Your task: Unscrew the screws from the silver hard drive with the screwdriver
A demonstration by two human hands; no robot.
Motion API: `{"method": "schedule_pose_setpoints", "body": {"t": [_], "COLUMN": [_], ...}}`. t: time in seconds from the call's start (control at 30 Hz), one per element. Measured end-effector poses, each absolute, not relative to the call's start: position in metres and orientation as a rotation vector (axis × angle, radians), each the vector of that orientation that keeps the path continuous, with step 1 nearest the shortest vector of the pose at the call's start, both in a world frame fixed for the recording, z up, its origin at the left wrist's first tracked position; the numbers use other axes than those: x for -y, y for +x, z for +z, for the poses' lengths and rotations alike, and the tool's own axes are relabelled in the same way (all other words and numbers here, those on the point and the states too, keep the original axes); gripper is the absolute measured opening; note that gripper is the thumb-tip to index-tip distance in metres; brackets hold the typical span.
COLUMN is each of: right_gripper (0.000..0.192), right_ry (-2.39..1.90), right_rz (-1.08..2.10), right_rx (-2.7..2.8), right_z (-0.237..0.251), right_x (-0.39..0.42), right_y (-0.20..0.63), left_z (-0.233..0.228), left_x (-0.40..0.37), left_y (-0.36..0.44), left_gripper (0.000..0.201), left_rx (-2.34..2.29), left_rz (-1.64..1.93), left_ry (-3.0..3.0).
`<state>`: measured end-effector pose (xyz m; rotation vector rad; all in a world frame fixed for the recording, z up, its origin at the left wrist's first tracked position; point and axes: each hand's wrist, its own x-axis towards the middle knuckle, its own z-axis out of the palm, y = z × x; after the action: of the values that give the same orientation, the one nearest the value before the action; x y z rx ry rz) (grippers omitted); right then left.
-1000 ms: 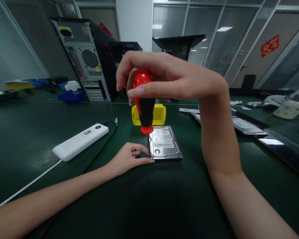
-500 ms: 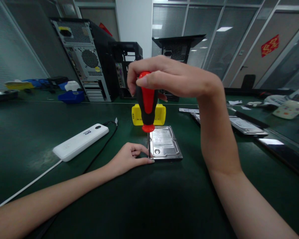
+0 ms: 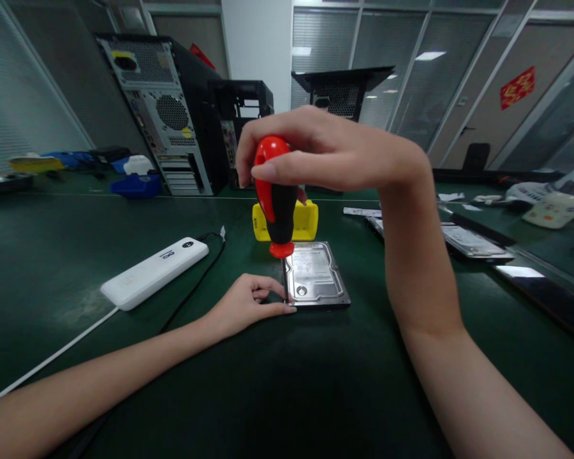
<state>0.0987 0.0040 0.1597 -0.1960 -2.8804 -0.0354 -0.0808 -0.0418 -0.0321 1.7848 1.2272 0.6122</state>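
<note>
Two hands work on one hard drive (image 3: 316,275), which lies flat on the green tabletop (image 3: 76,255), just in front of a yellow block (image 3: 309,220). The right hand (image 3: 325,150) has its fingers closed around the red top of a screwdriver (image 3: 278,197), held upright with its shaft down at the drive's near left corner. The left hand (image 3: 246,303) rests on the tabletop, fingers curled against that corner, pinching by the shaft. The drive looks like a rigid metal slab, probably heavy for its size and smooth on top, so its side edges seem the safest place to hold. A white power strip (image 3: 155,271) lies well to the left.
</note>
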Motion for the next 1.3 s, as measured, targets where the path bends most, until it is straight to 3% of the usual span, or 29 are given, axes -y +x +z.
{"method": "schedule_pose_setpoints", "body": {"t": [0.27, 0.9, 1.13, 1.3], "right_gripper": [0.032, 0.074, 0.075, 0.076], "right_ry": [-0.030, -0.210, -0.245, -0.306], "right_rz": [-0.009, -0.320, -0.357, -0.156], "right_rx": [2.816, 2.775, 2.809, 2.794], "right_z": [0.160, 0.157, 0.157, 0.156], "right_x": [-0.003, -0.005, -0.004, -0.002], "right_y": [0.095, 0.096, 0.095, 0.096], "left_z": [-0.035, -0.039, -0.035, -0.035], "left_x": [0.041, 0.040, 0.040, 0.041], "left_y": [-0.081, -0.084, -0.084, -0.083], "left_gripper": [0.036, 0.039, 0.037, 0.039], "left_rx": [-1.228, -1.216, -1.218, -1.214], "left_rz": [0.637, 0.616, 0.600, 0.601], "left_ry": [1.789, 1.809, 1.806, 1.811]}}
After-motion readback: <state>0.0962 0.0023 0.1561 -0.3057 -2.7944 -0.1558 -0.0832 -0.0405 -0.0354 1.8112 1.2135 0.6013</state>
